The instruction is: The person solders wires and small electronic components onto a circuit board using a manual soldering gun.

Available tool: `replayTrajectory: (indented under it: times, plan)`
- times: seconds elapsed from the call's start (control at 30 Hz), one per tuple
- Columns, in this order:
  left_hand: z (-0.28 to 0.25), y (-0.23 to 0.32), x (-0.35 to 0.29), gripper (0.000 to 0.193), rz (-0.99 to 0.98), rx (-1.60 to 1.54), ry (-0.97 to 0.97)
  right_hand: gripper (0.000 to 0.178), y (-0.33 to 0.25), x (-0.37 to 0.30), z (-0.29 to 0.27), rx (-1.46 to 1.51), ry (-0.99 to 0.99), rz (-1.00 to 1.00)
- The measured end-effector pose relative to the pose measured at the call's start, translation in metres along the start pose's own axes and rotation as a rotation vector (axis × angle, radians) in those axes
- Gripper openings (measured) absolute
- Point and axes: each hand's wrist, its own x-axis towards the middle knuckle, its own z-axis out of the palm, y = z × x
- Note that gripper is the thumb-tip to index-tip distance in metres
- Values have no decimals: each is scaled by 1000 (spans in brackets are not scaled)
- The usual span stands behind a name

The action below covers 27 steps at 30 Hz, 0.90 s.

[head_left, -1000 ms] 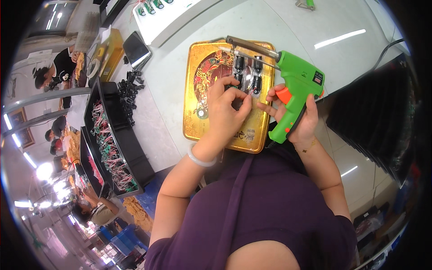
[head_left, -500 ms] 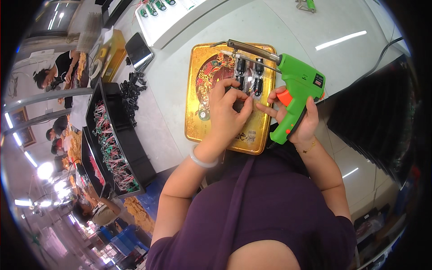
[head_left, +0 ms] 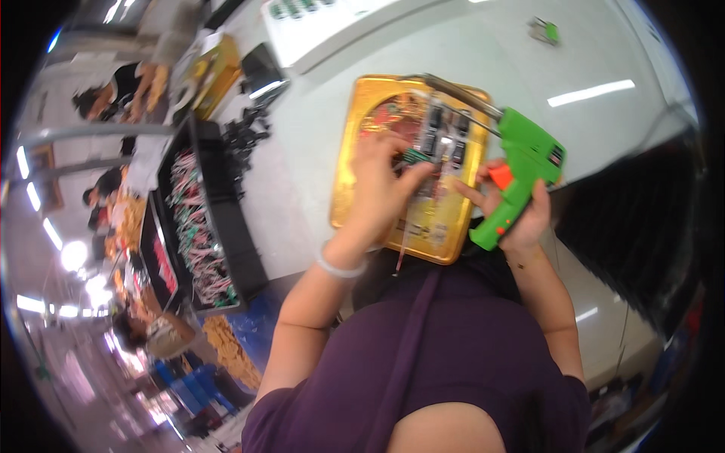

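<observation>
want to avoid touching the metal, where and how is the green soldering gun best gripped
Likely by its green handle, from the person's right: it slants toward the person, the orange trigger faces left, and the bare metal tube, which may be hot, points to the upper left. The right hand holds it there.

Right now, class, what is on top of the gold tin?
Small black parts sit in two rows on the gold tin. The left hand and green soldering gun hide some of its top; what lies beneath them cannot be seen.
</observation>
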Motion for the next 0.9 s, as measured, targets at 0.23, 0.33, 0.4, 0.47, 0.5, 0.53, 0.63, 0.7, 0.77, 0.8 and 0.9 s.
replayTrajectory:
  times: [0.23, 0.33, 0.4, 0.47, 0.5, 0.53, 0.63, 0.7, 0.77, 0.8, 0.9]
  plan:
    - [14, 20, -31, 12, 54, -792, 8, 56, -3, -8, -4, -105, 5, -54]
    - [8, 22, -38, 15, 112, -1068, 62, 57, -4, -6, -3, -87, -56, -14]
    - [-21, 23, -43, 16, 61, -1156, 117, 56, -5, -6, -4, -91, -62, 9]
    - [-65, 22, -49, 16, 19, -1274, 212, 54, -5, -4, 3, -122, -50, 22]
    - [-92, 19, -52, 15, 29, -1287, 274, 54, -5, -4, 4, -121, -53, 24]
    - [-122, 20, -54, 14, -16, -1319, 373, 54, -4, -3, 4, -122, -52, 25]
    - [-207, -10, -45, 10, 136, -1229, 558, 55, -7, -4, 0, -131, -62, -2]
    - [-258, -43, -31, 6, 111, -1117, 824, 54, -8, -5, -1, -137, -62, -6]
    - [-307, -98, -22, 7, 130, -957, 1029, 54, -7, -6, 1, -141, -67, -14]
    - [-325, -131, -16, 8, 138, -907, 1127, 54, -6, -6, 2, -155, -55, -10]
    - [-397, -234, -26, 14, 50, -1011, 1291, 53, 2, -3, 9, -138, -58, 9]
